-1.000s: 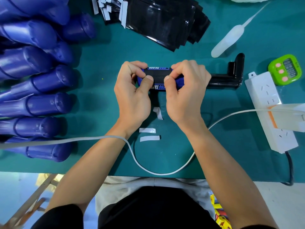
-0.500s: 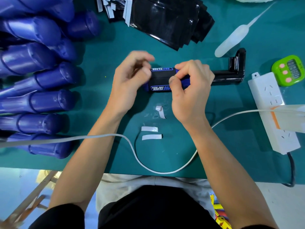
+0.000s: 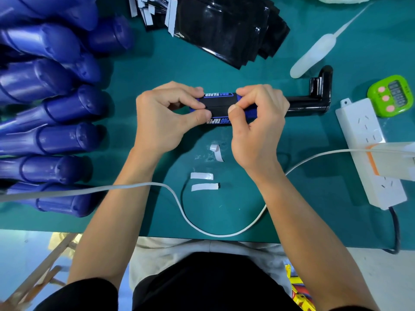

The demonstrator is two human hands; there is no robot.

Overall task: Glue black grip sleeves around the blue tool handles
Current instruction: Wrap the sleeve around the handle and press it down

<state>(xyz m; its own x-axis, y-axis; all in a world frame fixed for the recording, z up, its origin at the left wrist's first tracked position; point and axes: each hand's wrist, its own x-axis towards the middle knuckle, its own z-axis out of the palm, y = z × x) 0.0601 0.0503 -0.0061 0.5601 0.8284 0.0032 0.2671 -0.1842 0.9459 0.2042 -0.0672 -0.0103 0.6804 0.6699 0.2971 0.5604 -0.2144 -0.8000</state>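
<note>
**Both hands are pressing a sleeve onto one handle**

The left hand (image 3: 166,117) and the right hand (image 3: 256,126) are gripping the blue tool handle (image 3: 252,113) from its two ends, just above the desk (image 3: 157,63). The black grip sleeve (image 3: 219,106) is lying around the handle between the hands, and both thumbs are pressing on its near edge. The black tool head (image 3: 314,102) is sticking out beyond the right hand.

Just below the hands, three white strips (image 3: 202,176) are lying apart on bare desk, and a white cable (image 3: 202,230) is looping around them near the desk edge. Left of the left hand, beyond a free band of desk, a pile of blue handles (image 3: 56,140) is filling the side. Above the hands, a stack of black sleeves (image 3: 224,30) is fanning out. Right of the right hand, a white squeeze bottle (image 3: 314,55), a green timer (image 3: 391,95) and a power strip (image 3: 368,149) are narrowing the room.
</note>
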